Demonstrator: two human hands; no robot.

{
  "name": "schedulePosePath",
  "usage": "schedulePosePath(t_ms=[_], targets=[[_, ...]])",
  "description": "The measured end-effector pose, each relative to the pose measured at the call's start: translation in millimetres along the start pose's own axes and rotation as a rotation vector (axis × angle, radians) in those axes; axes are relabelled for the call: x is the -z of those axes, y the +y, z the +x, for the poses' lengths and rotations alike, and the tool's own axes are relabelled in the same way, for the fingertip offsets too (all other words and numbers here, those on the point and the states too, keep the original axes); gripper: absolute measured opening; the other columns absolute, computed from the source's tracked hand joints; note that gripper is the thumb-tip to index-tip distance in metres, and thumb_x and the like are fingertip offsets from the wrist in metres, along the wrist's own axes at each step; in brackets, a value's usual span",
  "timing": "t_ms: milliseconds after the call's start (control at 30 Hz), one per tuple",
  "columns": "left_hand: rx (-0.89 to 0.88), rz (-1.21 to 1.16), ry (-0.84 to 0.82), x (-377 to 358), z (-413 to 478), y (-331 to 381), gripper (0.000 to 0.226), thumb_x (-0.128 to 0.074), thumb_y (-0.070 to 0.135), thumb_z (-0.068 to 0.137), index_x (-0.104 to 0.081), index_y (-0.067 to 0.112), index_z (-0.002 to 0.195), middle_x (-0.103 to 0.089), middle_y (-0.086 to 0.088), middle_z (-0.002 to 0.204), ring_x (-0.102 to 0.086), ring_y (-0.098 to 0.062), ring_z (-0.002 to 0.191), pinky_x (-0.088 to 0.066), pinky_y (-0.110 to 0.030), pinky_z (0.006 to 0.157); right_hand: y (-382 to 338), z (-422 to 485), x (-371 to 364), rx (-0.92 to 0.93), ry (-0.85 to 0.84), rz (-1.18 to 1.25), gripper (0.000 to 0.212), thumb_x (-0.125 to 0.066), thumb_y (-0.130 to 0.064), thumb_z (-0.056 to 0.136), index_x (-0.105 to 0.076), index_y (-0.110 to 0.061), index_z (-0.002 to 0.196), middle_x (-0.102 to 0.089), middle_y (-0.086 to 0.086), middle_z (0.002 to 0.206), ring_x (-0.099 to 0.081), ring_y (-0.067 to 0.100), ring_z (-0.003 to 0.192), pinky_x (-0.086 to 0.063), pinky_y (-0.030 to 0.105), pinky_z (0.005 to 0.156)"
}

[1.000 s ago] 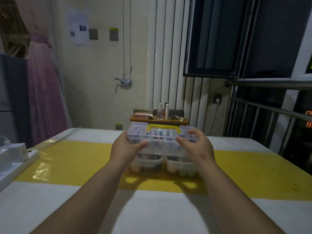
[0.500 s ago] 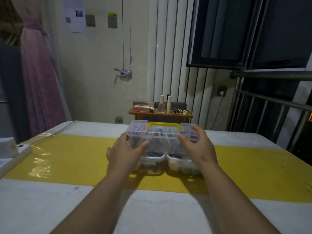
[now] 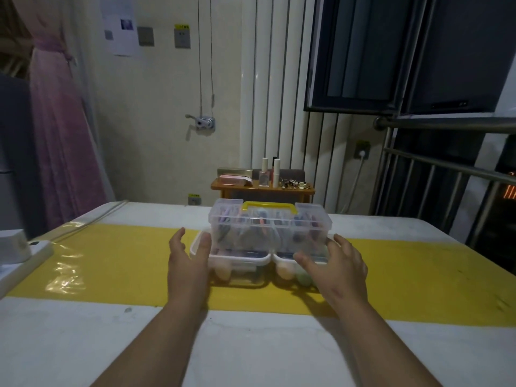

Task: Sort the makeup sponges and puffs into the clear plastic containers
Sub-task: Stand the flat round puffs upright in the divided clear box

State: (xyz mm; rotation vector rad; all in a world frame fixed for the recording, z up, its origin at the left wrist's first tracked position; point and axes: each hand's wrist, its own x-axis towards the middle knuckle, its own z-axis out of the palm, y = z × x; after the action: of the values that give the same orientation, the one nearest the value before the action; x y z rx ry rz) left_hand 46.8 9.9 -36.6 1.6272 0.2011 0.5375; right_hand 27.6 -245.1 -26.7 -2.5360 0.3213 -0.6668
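Observation:
A clear plastic box with a yellow handle [image 3: 269, 227] rests on top of two clear lidded containers side by side on the table's yellow band. The left container [image 3: 240, 270] holds a pinkish sponge [image 3: 223, 272]. An orange sponge [image 3: 284, 270] and a green one [image 3: 303, 276] lie in the right container [image 3: 284, 258]. My left hand [image 3: 185, 259] hovers open at the left container's left end, thumb by its rim. At the right container's front right, my right hand [image 3: 339, 263] is open with fingers spread, holding nothing.
The table [image 3: 251, 344] is white with a yellow band. A white power strip and charger [image 3: 16, 251] sit at the left edge. Behind the table stands a small wooden shelf [image 3: 262, 188] with bottles. Metal railings [image 3: 446, 169] are at the right.
Both hands let go of the yellow-handled box, which now rests on the two containers. The hands dropped lower and spread apart to the outer sides of the stack.

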Motion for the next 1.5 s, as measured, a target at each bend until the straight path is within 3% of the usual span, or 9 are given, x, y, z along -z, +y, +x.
schedulePosePath(t_ms=[100,233,367,433,667,767,1033,1200,1500], targets=[[-0.022,0.013,-0.115,3,3,-1,0.064,-0.061,0.056,0.089,-0.036,0.038,0.145,-0.042,-0.008,0.147,-0.049,-0.03,0.124,-0.049,-0.046,0.094,-1,-1,2,-0.009,-0.04,-0.021,0.09,-0.057,-0.08,0.071,-0.046,-0.029,0.144,-0.028,-0.003,0.159,-0.02,0.022,0.147,-0.022,0.043,0.117],[0.033,0.047,-0.31,8,8,1,0.064,-0.072,0.041,0.085,-0.041,0.037,0.142,-0.052,0.001,0.127,-0.059,-0.025,0.107,-0.055,-0.032,0.072,-2,-1,6,-0.004,-0.094,-0.058,0.101,-0.065,-0.079,0.064,-0.042,-0.026,0.147,-0.024,-0.003,0.16,-0.018,0.022,0.147,-0.023,0.042,0.118],[0.012,0.149,-0.403,17,13,-4,0.07,-0.085,0.027,0.074,-0.048,0.039,0.132,-0.061,0.012,0.111,-0.065,-0.014,0.097,-0.058,-0.032,0.077,-1,3,4,-0.003,-0.109,-0.119,0.096,-0.076,-0.068,0.063,-0.048,-0.023,0.143,-0.032,-0.003,0.158,-0.024,0.023,0.145,-0.026,0.04,0.117],[-0.015,0.21,-0.403,17,13,-7,0.077,-0.089,0.023,0.069,-0.048,0.041,0.131,-0.06,0.018,0.107,-0.064,-0.009,0.096,-0.058,-0.03,0.078,1,4,3,0.012,-0.093,-0.114,0.091,-0.079,-0.065,0.061,-0.053,-0.025,0.139,-0.042,-0.005,0.152,-0.031,0.022,0.14,-0.031,0.04,0.114],[-0.042,0.25,-0.405,10,16,-9,0.073,-0.091,0.022,0.065,-0.054,0.045,0.123,-0.067,0.011,0.109,-0.068,-0.014,0.095,-0.06,-0.039,0.084,7,12,6,-0.01,-0.082,-0.072,0.088,-0.084,-0.06,0.055,-0.06,-0.025,0.132,-0.054,-0.007,0.141,-0.041,0.021,0.132,-0.04,0.037,0.108],[-0.075,0.285,-0.422,2,13,-7,0.075,-0.089,0.027,0.067,-0.053,0.043,0.13,-0.067,0.011,0.112,-0.067,-0.012,0.097,-0.059,-0.039,0.086,12,16,12,-0.01,-0.074,-0.076,0.08,-0.084,-0.059,0.053,-0.063,-0.027,0.124,-0.06,-0.007,0.132,-0.048,0.02,0.125,-0.044,0.034,0.1],[-0.14,0.303,-0.448,-38,-7,-2,0.074,-0.087,0.032,0.07,-0.05,0.04,0.134,-0.065,0.011,0.114,-0.065,-0.013,0.099,-0.058,-0.038,0.087,40,22,38,-0.051,-0.087,-0.191,0.085,-0.08,-0.063,0.059,-0.055,-0.031,0.133,-0.053,-0.005,0.142,-0.038,0.02,0.138,-0.032,0.038,0.108],[-0.201,0.321,-0.484,-75,-25,4,0.072,-0.086,0.033,0.072,-0.05,0.04,0.134,-0.064,0.012,0.111,-0.063,-0.011,0.098,-0.058,-0.032,0.082,73,29,63,-0.101,-0.099,-0.164,0.081,-0.082,-0.06,0.057,-0.058,-0.029,0.128,-0.059,-0.004,0.133,-0.049,0.022,0.127,-0.04,0.037,0.101],[-0.237,0.347,-0.523,-144,-53,13,0.069,-0.086,0.036,0.071,-0.052,0.043,0.13,-0.066,0.008,0.112,-0.064,-0.015,0.097,-0.059,-0.039,0.082,134,42,100,-0.16,-0.085,-0.185,0.071,-0.083,-0.06,0.053,-0.062,-0.03,0.114,-0.064,-0.003,0.121,-0.054,0.023,0.118,-0.043,0.036,0.094]])
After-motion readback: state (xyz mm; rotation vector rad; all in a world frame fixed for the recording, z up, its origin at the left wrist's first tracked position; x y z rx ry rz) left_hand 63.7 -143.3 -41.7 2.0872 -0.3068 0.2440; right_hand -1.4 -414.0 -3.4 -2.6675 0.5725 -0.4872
